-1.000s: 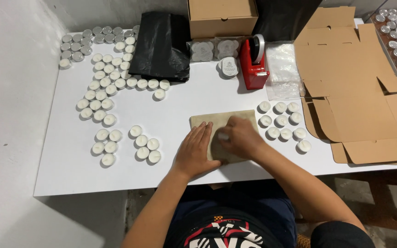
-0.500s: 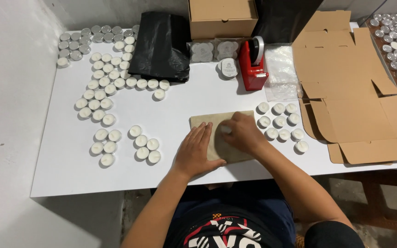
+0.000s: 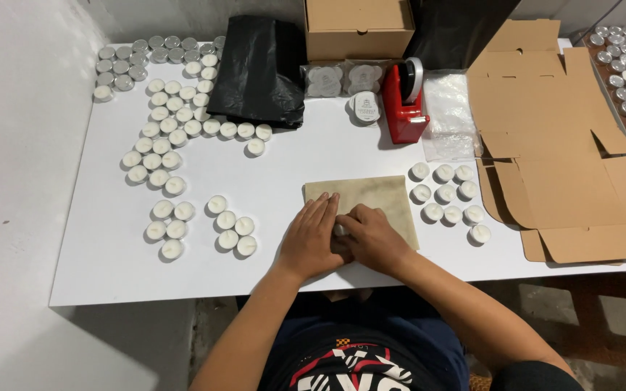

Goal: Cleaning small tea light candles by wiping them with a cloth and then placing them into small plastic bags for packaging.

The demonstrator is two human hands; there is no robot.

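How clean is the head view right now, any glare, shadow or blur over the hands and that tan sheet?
Head view: even overhead light, no glare on the white table; soft short shadows beside the tealights; left hand, right hand and tan sheet sharp; edges bow slightly from the wide lens.

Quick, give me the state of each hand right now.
Left hand: open, flat on the beige paper sheet.
Right hand: curled over the sheet; whether its grip holds anything cannot be told.
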